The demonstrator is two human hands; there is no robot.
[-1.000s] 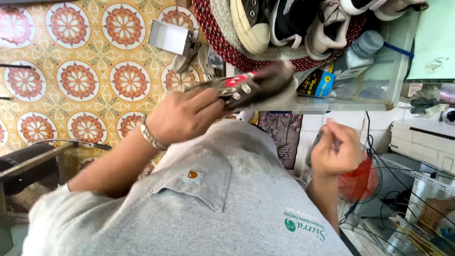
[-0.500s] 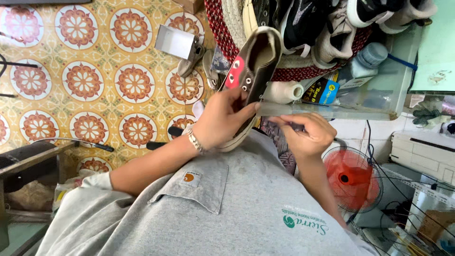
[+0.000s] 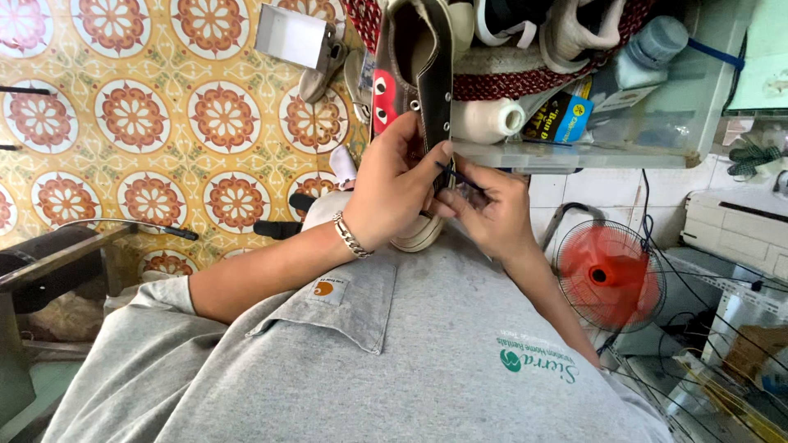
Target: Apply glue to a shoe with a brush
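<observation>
My left hand [image 3: 394,193] grips the sneaker [image 3: 419,107] upright while my right hand [image 3: 492,213] fingers pinch a thin dark tool [image 3: 460,176] at its eyelets, needing careful aim.

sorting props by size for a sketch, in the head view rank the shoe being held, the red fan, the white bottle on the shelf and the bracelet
1. shoe
2. red fan, farther off, so unsure against the shoe
3. white bottle
4. bracelet
</observation>
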